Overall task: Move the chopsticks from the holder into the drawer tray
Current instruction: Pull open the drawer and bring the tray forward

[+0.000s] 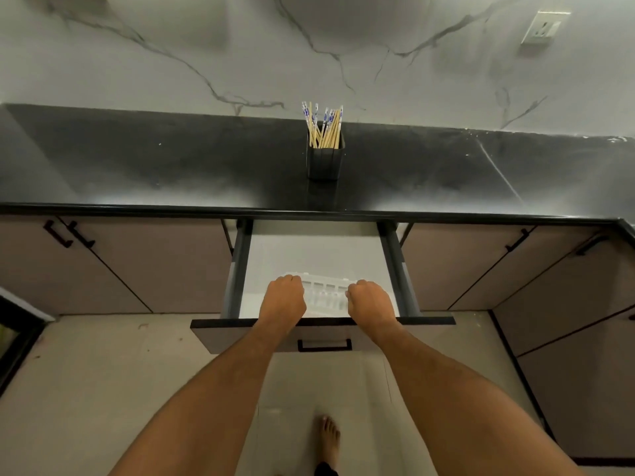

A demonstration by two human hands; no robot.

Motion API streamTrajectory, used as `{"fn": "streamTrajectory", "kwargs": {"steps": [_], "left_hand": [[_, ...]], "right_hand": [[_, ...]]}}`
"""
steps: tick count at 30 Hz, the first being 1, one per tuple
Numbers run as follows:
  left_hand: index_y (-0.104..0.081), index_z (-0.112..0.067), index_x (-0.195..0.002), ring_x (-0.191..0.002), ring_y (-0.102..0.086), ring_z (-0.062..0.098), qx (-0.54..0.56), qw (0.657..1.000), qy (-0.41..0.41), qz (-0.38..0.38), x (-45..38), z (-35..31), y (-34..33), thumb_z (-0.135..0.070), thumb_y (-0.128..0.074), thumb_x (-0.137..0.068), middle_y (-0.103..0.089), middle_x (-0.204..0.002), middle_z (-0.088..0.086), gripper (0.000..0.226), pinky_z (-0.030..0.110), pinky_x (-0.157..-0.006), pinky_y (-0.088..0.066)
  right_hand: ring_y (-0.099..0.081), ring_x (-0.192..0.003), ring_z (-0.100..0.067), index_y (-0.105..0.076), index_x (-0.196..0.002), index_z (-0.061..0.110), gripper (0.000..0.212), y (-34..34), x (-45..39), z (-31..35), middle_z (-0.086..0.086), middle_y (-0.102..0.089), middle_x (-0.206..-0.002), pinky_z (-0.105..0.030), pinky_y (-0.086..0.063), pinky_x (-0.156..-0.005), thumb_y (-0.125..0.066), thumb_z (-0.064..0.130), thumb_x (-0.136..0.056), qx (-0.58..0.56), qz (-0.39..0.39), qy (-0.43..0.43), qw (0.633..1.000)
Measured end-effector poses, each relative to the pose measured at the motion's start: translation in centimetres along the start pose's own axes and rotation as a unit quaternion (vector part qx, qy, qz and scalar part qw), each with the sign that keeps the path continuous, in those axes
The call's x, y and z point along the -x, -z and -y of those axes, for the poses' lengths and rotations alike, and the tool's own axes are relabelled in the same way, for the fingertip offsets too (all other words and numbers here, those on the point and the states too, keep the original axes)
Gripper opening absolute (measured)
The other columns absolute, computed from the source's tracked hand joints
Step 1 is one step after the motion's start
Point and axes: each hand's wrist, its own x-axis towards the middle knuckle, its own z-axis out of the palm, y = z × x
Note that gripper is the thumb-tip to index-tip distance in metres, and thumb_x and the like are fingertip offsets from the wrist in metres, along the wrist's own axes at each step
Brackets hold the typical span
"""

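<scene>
The left hand (284, 297) and the right hand (369, 298) are both inside the open drawer, each with fingers curled down over an end of the pale translucent plastic tray with divided slots (324, 292); they appear to grip its two sides, though the fingertips themselves are hidden. The tray sits near the front of the white-lined pull-out drawer with grey side rails (311, 249). My read is that the tray is being seated before any chopsticks come over. To do this well, settle it flat on the drawer floor, square to the front panel, with the long slots running where the sticks can lie full length, and let go only once it no longer rocks. The wooden chopsticks with blue-and-white patterned tops (323, 127) all stand upright in the dark square holder (324, 163) on the black stone counter (171, 159), well apart from the hands, so none has been moved yet
</scene>
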Motion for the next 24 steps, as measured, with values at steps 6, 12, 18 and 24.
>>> {"fn": "streamTrajectory", "kwargs": {"steps": [6, 12, 18, 24], "left_hand": [[-0.063, -0.008, -0.104, -0.094, -0.063, 0.022, 0.033, 0.995, 0.092, 0.011, -3.0, 1.9, -1.7, -0.004, -0.047, -0.097, -0.068, -0.105, 0.007, 0.017, 0.03, -0.084, -0.047], [-0.064, -0.003, -0.106, -0.097, -0.066, 0.027, 0.109, 0.968, 0.222, 0.027, -6.7, 3.6, -4.7, -0.006, -0.053, -0.099, -0.068, -0.108, 0.014, 0.013, 0.033, -0.08, -0.053], [-0.065, 0.002, -0.111, -0.101, -0.069, 0.033, 0.155, 0.931, 0.323, 0.064, -8.4, 4.5, -7.8, -0.01, -0.055, -0.102, -0.069, -0.111, 0.018, 0.018, 0.035, -0.078, -0.054], [-0.07, -0.002, -0.107, -0.094, -0.071, 0.031, 0.17, 0.917, 0.353, 0.075, -8.7, 5.3, -9.3, -0.013, -0.057, -0.101, -0.073, -0.106, 0.016, 0.017, 0.039, -0.085, -0.059]], "right_hand": [[-0.058, -0.07, -0.02, -0.066, -0.084, 0.005, 0.019, -2.5, -3.2, -2.0, -0.006, -0.061, -0.079, -0.03, -0.054, -0.065, -0.051, -0.005, -0.088, -0.031, 0.04, -0.058, 0.997], [-0.067, -0.091, -0.026, -0.065, -0.101, 0.004, 0.01, -4.9, -7.0, -5.2, -0.012, -0.068, -0.099, -0.027, -0.05, -0.071, -0.058, 0.003, -0.095, -0.072, 0.078, -0.123, 0.987], [-0.061, -0.083, -0.023, -0.067, -0.106, 0.003, 0.017, -8.2, -9.4, -7.1, -0.013, -0.07, -0.107, -0.029, -0.054, -0.076, -0.056, 0.0, -0.093, -0.09, 0.153, -0.165, 0.97], [-0.063, -0.082, -0.022, -0.068, -0.107, 0.003, 0.018, -9.4, -11.4, -7.5, -0.013, -0.071, -0.104, -0.026, -0.053, -0.07, -0.058, -0.003, -0.093, -0.109, 0.14, -0.18, 0.968]]}}
